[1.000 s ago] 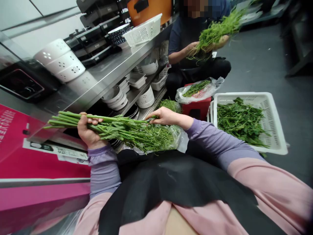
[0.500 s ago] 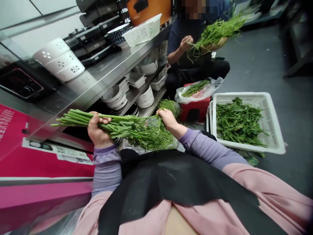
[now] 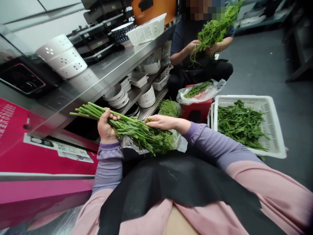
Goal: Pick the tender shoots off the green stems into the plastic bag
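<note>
A bunch of long green leafy stems (image 3: 135, 129) lies across in front of me, cut ends to the left and leaves to the right. My left hand (image 3: 107, 126) is wrapped round it near the stem ends. At the leafy part, my right hand (image 3: 162, 122) has its fingers pinched on a green stem on top of the bunch; its fingertips are partly hidden among the leaves. Beneath the leaves, a clear plastic bag (image 3: 180, 141) shows. Right of my hands, a white basket (image 3: 275, 130) holds picked greens (image 3: 241, 125).
Opposite me a co-worker (image 3: 178, 39) squats, holding a bundle of greens (image 3: 215, 31). A red box (image 3: 197, 111) bears a plastic bag (image 3: 216, 87) with stems. At left stand a steel shelf (image 3: 110, 70) with white bowls (image 3: 147, 98) and a pink box (image 3: 49, 163).
My right hand has moved left and slightly down along the bunch. The bunch and my left hand have shifted right. The co-worker's greens are now raised more upright, between both hands.
</note>
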